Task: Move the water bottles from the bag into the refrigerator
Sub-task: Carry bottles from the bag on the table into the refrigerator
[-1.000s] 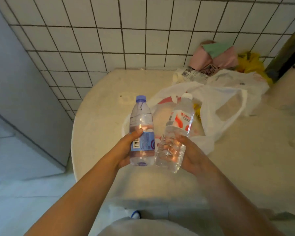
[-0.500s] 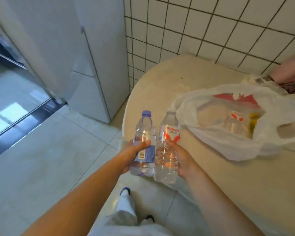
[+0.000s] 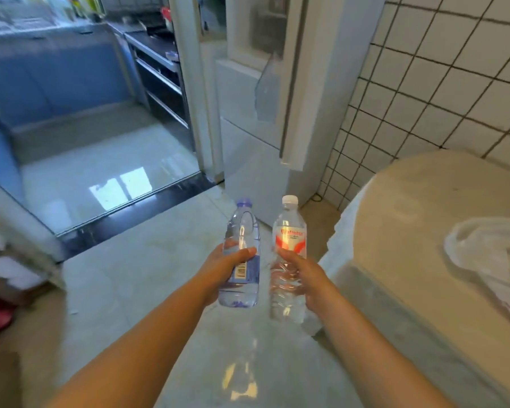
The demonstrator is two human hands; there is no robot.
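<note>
the floor point(image 3: 136, 278) is pale glossy tile that throws back window light, with a dark threshold strip point(image 3: 136, 213) crossing it to the left of the white refrigerator point(image 3: 265, 119). beyond that strip, further left of the refrigerator, a kitchen shows blue cabinet fronts point(image 3: 50, 81) and open metal shelves point(image 3: 159, 81), all blurred. the refrigerator is a tall, smooth, flat-fronted box with a seam between upper and lower doors. right of it the wall point(image 3: 442, 78) is covered in small square white tiles with dark grout. in front of that wall, right of the refrigerator, stands a round table point(image 3: 424, 231) with a matte beige, stone-like top and a thick rounded edge; a thin, crinkled, translucent white plastic bag point(image 3: 489, 257) lies on it at the frame's right edge, its contents not discernible.

both bottles are held over the floor, in front of the refrigerator and off the table. the left hand point(image 3: 221, 269) is wrapped round the middle of a clear, smooth-shouldered blue-capped water bottle point(image 3: 242, 245), thumb across its blue label with a barcode. the right hand point(image 3: 306, 278) is curled round the ribbed lower body of a clear white-capped water bottle point(image 3: 287, 248) with a red and white label. the two bottles stand roughly upright, side by side and slightly apart, caps toward the refrigerator.
</note>
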